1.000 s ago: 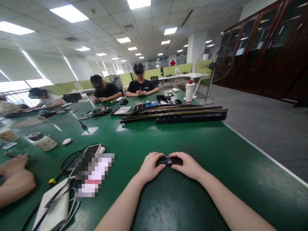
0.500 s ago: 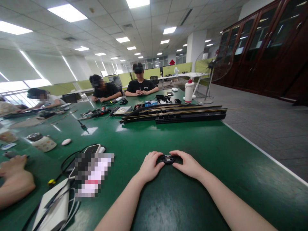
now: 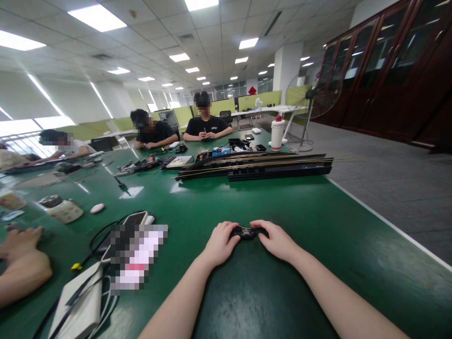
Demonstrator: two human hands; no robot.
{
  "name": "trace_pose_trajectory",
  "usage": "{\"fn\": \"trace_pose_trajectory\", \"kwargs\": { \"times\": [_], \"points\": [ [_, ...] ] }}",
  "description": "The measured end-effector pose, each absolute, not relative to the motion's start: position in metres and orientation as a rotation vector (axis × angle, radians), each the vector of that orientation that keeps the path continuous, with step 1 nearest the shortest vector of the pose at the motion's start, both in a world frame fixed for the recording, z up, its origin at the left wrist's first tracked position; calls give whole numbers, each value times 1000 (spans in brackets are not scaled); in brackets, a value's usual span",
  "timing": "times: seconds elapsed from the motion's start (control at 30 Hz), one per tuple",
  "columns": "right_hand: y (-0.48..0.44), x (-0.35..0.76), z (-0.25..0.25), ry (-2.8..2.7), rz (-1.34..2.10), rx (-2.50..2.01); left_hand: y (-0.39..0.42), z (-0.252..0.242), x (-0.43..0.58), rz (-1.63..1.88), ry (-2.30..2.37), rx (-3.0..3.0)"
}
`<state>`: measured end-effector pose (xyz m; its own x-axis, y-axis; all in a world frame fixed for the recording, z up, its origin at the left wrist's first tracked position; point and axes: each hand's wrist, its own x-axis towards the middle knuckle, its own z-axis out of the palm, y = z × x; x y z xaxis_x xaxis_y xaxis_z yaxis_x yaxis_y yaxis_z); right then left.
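Both hands have edged slightly forward on the green table [image 3: 318,221], left hand [image 3: 221,243] and right hand [image 3: 278,241] pinching a small black part [image 3: 245,231] between them, where an uneven squeeze might pop it loose.

I'm in an open-plan office used as an assembly room. Co-workers [image 3: 206,126] sit along the far and left edges of a long green worktop [image 3: 318,221], with hand tools [image 3: 141,165] and black rails [image 3: 261,167] lying near its far edge. Around us are ceiling light panels [image 3: 97,18], green desk partitions [image 3: 261,100], dark glass-fronted cabinets [image 3: 388,70] and a pedestal fan [image 3: 314,99].
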<state>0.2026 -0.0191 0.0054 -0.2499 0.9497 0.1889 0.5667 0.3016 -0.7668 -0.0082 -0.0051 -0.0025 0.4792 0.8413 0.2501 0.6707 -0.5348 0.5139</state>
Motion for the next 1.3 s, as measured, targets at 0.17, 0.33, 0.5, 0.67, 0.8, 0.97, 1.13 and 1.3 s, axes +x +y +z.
{"fn": "trace_pose_trajectory", "kwargs": {
  "times": [0.17,0.33,0.5,0.67,0.8,0.97,1.13,1.3],
  "points": [
    [-19,203,5,-1930,741,-1352,-4,-3,-8,675,1279,2384],
    [-18,203,4,-1939,731,-1358,-4,-3,-8,685,1275,2383],
    [-19,203,6,-1950,728,-1369,-5,-3,-8,692,1269,2380],
    [-19,202,7,-1973,712,-1372,-5,-3,-8,688,1271,2383],
    [-20,202,9,-1969,708,-1369,-4,-4,-8,688,1275,2374],
    [-21,201,12,-1969,712,-1386,-4,-3,-9,693,1274,2362],
    [-21,201,11,-1969,711,-1391,-4,-2,-8,693,1274,2358],
    [-21,201,12,-1967,715,-1387,-4,-2,-8,688,1281,2360]
  ]
}}
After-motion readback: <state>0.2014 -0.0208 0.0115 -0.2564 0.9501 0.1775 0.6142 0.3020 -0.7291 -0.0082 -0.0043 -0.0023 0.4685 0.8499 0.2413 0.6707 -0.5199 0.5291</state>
